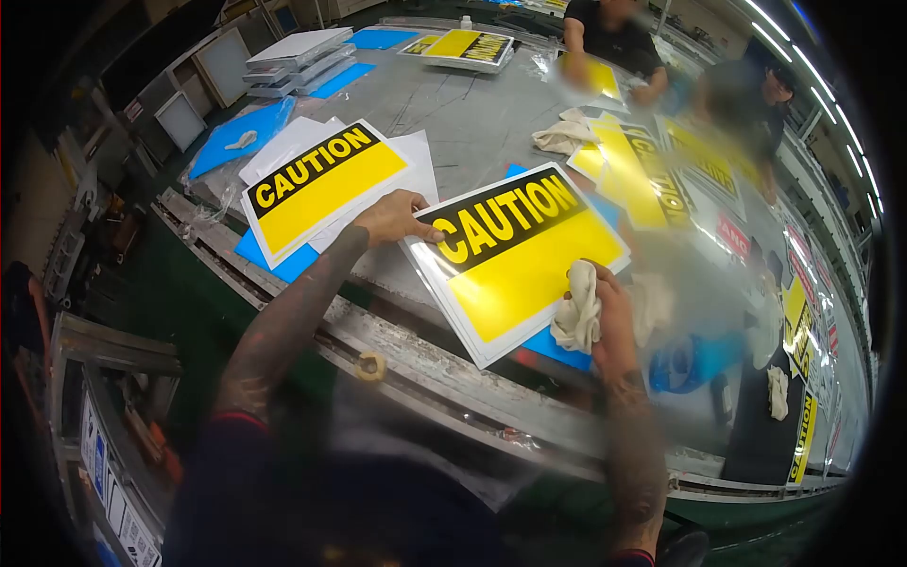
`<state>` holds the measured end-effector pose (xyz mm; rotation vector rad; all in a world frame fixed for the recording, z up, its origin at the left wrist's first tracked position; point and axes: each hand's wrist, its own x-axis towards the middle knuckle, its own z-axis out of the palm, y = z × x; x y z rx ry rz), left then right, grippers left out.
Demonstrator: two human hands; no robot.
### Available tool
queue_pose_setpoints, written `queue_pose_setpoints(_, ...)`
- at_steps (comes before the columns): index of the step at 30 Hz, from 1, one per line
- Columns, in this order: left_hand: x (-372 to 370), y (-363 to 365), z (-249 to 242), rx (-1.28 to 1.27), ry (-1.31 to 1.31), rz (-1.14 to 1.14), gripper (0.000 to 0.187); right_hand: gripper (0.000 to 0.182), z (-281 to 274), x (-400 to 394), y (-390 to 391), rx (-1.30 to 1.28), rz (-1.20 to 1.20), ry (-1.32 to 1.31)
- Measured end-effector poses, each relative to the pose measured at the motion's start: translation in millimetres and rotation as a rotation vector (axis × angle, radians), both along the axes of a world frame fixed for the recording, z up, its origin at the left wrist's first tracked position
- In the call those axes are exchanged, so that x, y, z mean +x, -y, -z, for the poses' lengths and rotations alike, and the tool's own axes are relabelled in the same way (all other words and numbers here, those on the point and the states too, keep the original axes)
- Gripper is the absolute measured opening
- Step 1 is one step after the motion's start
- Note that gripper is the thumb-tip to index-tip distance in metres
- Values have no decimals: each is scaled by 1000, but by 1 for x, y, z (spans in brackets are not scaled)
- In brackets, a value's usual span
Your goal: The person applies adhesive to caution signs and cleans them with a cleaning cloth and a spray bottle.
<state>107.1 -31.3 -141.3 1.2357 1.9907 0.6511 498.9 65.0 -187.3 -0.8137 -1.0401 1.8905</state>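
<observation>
My left hand (402,219) pinches the upper left corner of a yellow and black CAUTION sign (529,274), thumb on its face. The sign is tilted, and further sheet edges show beneath it. At its lower right, my right hand (609,317) is closed around a crumpled whitish cloth (576,317), which lies against the sign's edge. Another CAUTION sign (331,194) rests on white sheets (416,165) left of my left hand. Blue sheets (557,348) show under both signs.
Beyond are stacked white panels (300,57), more signs (468,45) and another cloth (567,132). A person (619,38) handles a yellow sign across the table. Further signs (642,175) lie to the right. A tape roll (370,366) sits on the near ledge.
</observation>
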Motion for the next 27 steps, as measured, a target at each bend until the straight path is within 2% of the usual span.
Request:
queue_pose_setpoints(8, 2, 12, 2, 190, 135, -155, 32, 32, -9, -3, 5, 5, 0, 50)
queue_pose_setpoints(12, 0, 15, -1, 312, 106, -105, 37, 33, -9, 0, 5, 97, 58, 86)
queue_pose_setpoints(15, 10, 21, -18, 330, 386, -212, 41, 34, -17, -3, 13, 196, 206, 94)
queue_pose_setpoints(18, 11, 31, -17, 279, 798, -109, 47, 37, -31, -4, 22, 420, 360, 182)
queue_pose_setpoints(21, 17, 38, 5, 216, 1152, 0, 57, 38, -45, -11, 37, 762, 490, 406)
queue_pose_setpoints(22, 24, 41, 6, 203, 1227, -30, 61, 40, -40, -18, 36, 753, 492, 330)
queue_pose_setpoints(23, 24, 39, 19, 194, 1310, 31, 64, 41, -41, -26, 36, 798, 463, 367)
queue_pose_setpoints(27, 34, 35, 33, 175, 1414, -5, 62, 44, -43, -68, 37, 865, 274, 511)
